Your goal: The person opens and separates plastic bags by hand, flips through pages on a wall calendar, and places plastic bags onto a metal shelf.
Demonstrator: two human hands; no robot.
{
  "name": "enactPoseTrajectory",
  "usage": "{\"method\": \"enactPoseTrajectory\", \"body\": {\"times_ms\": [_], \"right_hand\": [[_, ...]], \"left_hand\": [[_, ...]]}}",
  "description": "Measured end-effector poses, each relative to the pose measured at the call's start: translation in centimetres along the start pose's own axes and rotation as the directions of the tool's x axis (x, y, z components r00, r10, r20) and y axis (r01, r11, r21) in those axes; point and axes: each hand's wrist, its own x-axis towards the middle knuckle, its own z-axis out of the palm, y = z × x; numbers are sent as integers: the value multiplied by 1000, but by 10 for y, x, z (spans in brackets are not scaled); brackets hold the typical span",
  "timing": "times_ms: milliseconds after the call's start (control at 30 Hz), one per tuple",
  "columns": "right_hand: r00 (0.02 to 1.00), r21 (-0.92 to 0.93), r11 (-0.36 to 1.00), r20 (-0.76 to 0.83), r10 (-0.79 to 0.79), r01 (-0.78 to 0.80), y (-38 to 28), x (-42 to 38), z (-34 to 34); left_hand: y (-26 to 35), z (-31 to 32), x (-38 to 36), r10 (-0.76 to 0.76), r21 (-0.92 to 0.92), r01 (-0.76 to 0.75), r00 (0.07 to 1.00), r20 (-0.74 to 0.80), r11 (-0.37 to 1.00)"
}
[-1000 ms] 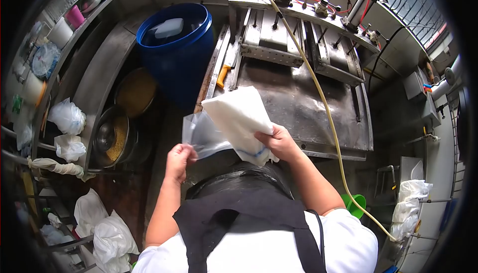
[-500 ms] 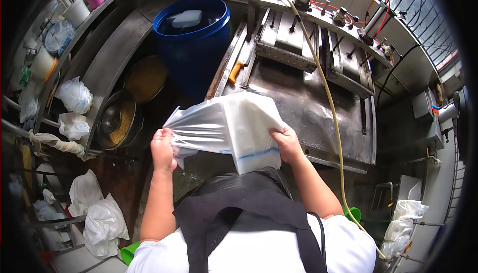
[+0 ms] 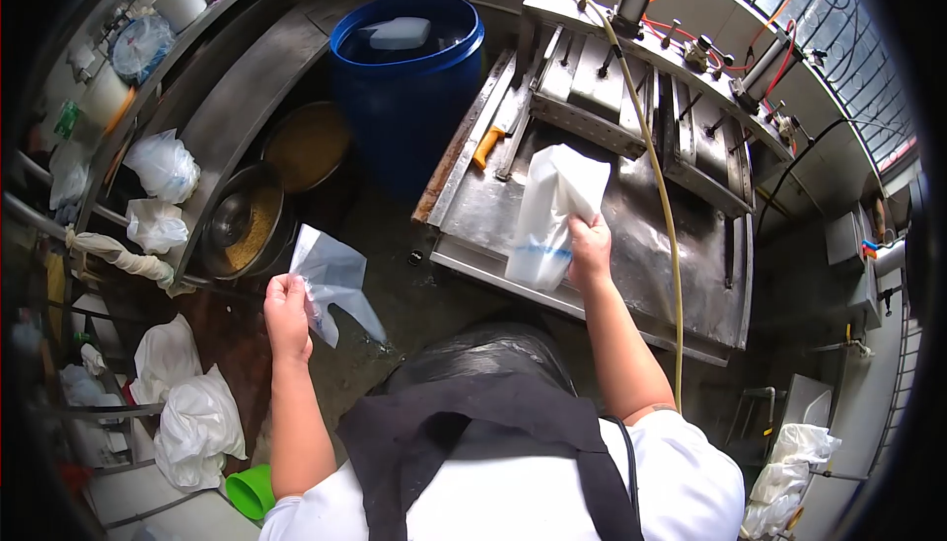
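Observation:
My left hand [image 3: 287, 316] is closed on a crumpled piece of clear plastic film [image 3: 330, 280], which hangs over the floor to the left of my apron. My right hand [image 3: 590, 248] grips a white plastic package [image 3: 552, 208] with a blue stripe near its lower end. This package is over the front part of a metal press table [image 3: 651, 255]. Film and package are apart, with a wide gap between my hands.
A knife with a yellow handle [image 3: 487, 147] lies at the table's left edge. Beyond stands a blue barrel [image 3: 395, 107]. A pale hose [image 3: 659, 176] crosses the table. Metal bowls [image 3: 240, 225] and white plastic bags [image 3: 200, 428] are at the left.
The clear film has come away from the white package. My left hand has moved left and down with the film, while my right hand has carried the package up over the table.

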Motion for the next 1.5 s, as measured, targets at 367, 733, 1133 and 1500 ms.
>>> {"method": "enactPoseTrajectory", "body": {"times_ms": [367, 733, 1133, 1500], "right_hand": [[959, -528, 829, -281, 35, -185, 113, 64, 0], [907, -854, 414, 144, -396, 316, 60, -10, 31], [716, 126, 796, 534, 449, -593, -7, -88, 115], [493, 13, 867, 826, 272, -498, -67, -99, 78]], "left_hand": [[19, 5, -30, 25, 41, -26, 1000, 16, 999], [10, 40, -35, 138, 6, -139, 988, 74, 990], [28, 135, -94, -273, 375, -362, 302, 913, 853], [-15, 95, -35, -216, -129, 409, 693, 688, 903]]}}
